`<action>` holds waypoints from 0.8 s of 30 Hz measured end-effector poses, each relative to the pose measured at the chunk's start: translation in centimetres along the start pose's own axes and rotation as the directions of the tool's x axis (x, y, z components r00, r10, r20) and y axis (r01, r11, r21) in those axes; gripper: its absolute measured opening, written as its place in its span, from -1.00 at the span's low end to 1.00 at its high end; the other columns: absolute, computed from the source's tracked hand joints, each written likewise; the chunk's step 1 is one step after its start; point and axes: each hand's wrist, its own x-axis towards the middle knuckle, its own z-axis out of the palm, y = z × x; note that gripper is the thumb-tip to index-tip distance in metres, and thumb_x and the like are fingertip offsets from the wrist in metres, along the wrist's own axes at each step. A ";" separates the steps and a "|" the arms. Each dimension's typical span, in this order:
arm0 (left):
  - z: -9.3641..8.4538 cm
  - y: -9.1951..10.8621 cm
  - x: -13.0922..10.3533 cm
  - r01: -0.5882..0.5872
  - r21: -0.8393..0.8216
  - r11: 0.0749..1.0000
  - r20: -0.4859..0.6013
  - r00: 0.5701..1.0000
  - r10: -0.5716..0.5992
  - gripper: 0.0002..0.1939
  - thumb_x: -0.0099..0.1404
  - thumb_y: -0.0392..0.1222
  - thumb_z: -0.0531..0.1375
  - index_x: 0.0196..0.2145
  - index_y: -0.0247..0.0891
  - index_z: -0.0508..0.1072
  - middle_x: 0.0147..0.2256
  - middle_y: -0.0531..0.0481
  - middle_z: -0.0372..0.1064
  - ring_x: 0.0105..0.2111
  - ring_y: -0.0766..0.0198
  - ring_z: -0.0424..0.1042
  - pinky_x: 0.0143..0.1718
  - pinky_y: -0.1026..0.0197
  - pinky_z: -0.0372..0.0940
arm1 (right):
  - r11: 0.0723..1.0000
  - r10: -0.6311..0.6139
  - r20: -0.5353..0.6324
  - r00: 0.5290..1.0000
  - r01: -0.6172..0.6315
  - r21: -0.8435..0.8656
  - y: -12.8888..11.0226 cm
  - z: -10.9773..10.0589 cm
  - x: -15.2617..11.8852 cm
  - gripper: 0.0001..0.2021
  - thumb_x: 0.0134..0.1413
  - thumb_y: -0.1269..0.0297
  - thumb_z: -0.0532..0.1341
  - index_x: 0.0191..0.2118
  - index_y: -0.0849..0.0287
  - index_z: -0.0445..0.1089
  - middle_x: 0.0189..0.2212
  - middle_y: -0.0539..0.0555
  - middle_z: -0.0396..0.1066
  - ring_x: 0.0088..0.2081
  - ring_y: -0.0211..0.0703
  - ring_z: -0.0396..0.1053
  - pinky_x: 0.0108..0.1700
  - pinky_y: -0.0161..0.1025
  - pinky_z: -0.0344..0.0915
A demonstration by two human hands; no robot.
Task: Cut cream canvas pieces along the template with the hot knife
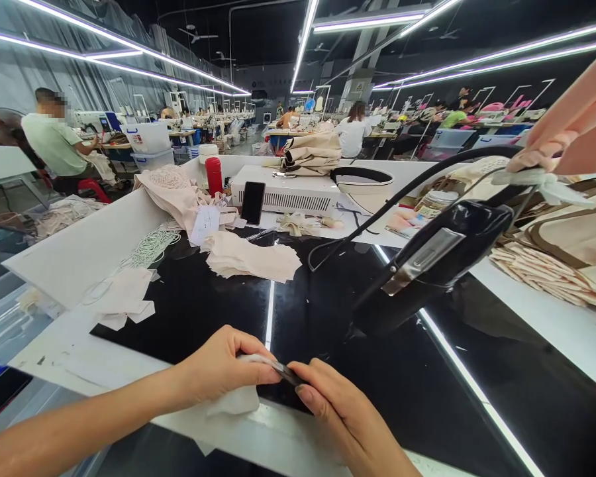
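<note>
My left hand [217, 368] is closed, with thumb and forefinger pinching a cream fabric piece [238, 402] that hangs below it over the table's front edge. My right hand [335, 407] is closed around a slim dark metal tool [289, 375]. The tool's tip points left and meets the fabric at my left fingertips; its exact kind is partly hidden by my fingers. Both hands are close together above the front edge of the black glossy table surface [322, 311]. Beyond them lies a stack of cream fabric pieces [253, 256].
At right, a black handheld machine [437, 248] hangs over the surface from pink cloth, with a black cable [402, 189]. Behind are a phone [253, 203], a red bottle [213, 175] and a white vented box [283, 189]. Green cord [153, 248] lies left. Several people sit farther back.
</note>
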 end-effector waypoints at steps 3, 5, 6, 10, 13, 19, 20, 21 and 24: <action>0.0 0.0 -0.1 -0.003 0.000 1.000 0.000 1.000 0.003 -0.69 0.10 0.02 0.43 -0.34 -0.30 0.72 -0.45 0.00 0.39 -0.41 0.30 0.22 -0.41 0.27 0.08 | 1.000 0.001 -0.004 1.000 -0.001 -0.001 0.1 0.1 0.1 -0.49 0.47 -0.18 -0.02 -0.06 0.00 0.58 -0.35 0.04 0.45 -0.31 -0.13 0.48 -0.25 -0.25 0.39; 0.0 0.1 -0.1 -0.005 -0.011 1.000 -0.002 1.000 0.005 -0.71 0.10 -0.01 0.43 -0.34 -0.31 0.71 -0.45 0.01 0.39 -0.42 0.32 0.21 -0.41 0.28 0.07 | 1.000 0.000 0.002 1.000 0.000 -0.005 0.0 0.2 0.2 -0.48 0.46 -0.19 -0.03 -0.08 0.01 0.58 -0.36 0.04 0.44 -0.33 -0.13 0.46 -0.27 -0.24 0.38; -0.1 0.1 -0.2 -0.003 -0.018 1.000 -0.002 1.000 0.003 -0.72 0.11 -0.02 0.43 -0.34 -0.31 0.71 -0.45 0.01 0.39 -0.43 0.33 0.20 -0.41 0.28 0.07 | 1.000 0.004 0.007 1.000 -0.004 -0.007 0.0 0.2 0.3 -0.47 0.46 -0.20 -0.03 -0.10 0.02 0.58 -0.37 0.04 0.43 -0.34 -0.14 0.45 -0.28 -0.24 0.37; -0.1 -0.1 -0.2 0.003 -0.016 1.000 -0.009 1.000 -0.003 -0.71 0.12 0.00 0.42 -0.35 -0.32 0.71 -0.45 0.02 0.39 -0.44 0.34 0.19 -0.43 0.29 0.06 | 0.999 0.030 0.014 0.999 -0.030 -0.021 -0.4 0.2 0.6 -0.46 0.46 -0.20 -0.04 -0.18 0.01 0.56 -0.41 0.01 0.38 -0.40 -0.16 0.39 -0.30 -0.24 0.35; -0.1 -0.3 -0.1 0.006 -0.013 1.000 -0.015 1.000 -0.006 -0.70 0.12 0.01 0.43 -0.36 -0.31 0.71 -0.46 0.02 0.37 -0.44 0.33 0.20 -0.44 0.29 0.05 | 0.999 0.024 0.014 1.000 -0.024 -0.025 -0.4 0.1 0.7 -0.47 0.46 -0.20 -0.05 -0.15 0.00 0.57 -0.43 0.00 0.34 -0.43 -0.18 0.34 -0.30 -0.25 0.36; -0.1 -0.6 -0.1 0.009 -0.052 0.999 0.009 1.000 -0.008 -0.72 0.15 -0.01 0.43 -0.39 -0.34 0.66 -0.49 0.07 0.29 -0.48 0.38 0.14 -0.46 0.28 -0.01 | 1.000 0.010 0.010 1.000 -0.010 -0.006 -0.1 0.3 0.6 -0.49 0.46 -0.19 -0.02 -0.15 -0.02 0.58 -0.43 -0.02 0.31 -0.43 -0.20 0.32 -0.34 -0.28 0.30; 0.0 -0.7 -0.1 0.010 -0.048 0.999 0.013 1.000 -0.009 -0.72 0.15 -0.02 0.43 -0.40 -0.34 0.65 -0.50 0.08 0.28 -0.48 0.38 0.13 -0.46 0.28 -0.03 | 1.000 0.008 0.007 1.000 -0.008 -0.005 -0.1 0.4 0.6 -0.50 0.46 -0.18 -0.01 -0.13 -0.04 0.58 -0.43 -0.02 0.31 -0.43 -0.21 0.32 -0.34 -0.29 0.30; 0.0 -0.8 -0.1 0.012 -0.039 0.999 0.015 1.000 -0.012 -0.71 0.15 -0.02 0.42 -0.41 -0.35 0.63 -0.51 0.09 0.25 -0.48 0.39 0.11 -0.47 0.27 -0.04 | 1.000 0.002 0.005 1.000 -0.002 -0.008 -0.1 0.5 0.7 -0.51 0.46 -0.18 -0.02 -0.11 -0.04 0.58 -0.43 -0.02 0.32 -0.43 -0.21 0.33 -0.33 -0.29 0.30; 0.2 -1.1 0.0 0.011 -0.010 1.000 0.016 1.000 -0.010 -0.68 0.17 0.00 0.41 -0.47 -0.34 0.55 -0.52 0.11 0.17 -0.48 0.38 0.07 -0.47 0.26 -0.07 | 0.999 -0.018 0.003 1.000 0.018 -0.029 -0.4 0.7 0.8 -0.50 0.47 -0.18 -0.03 -0.12 -0.03 0.58 -0.42 -0.01 0.34 -0.41 -0.20 0.36 -0.33 -0.29 0.31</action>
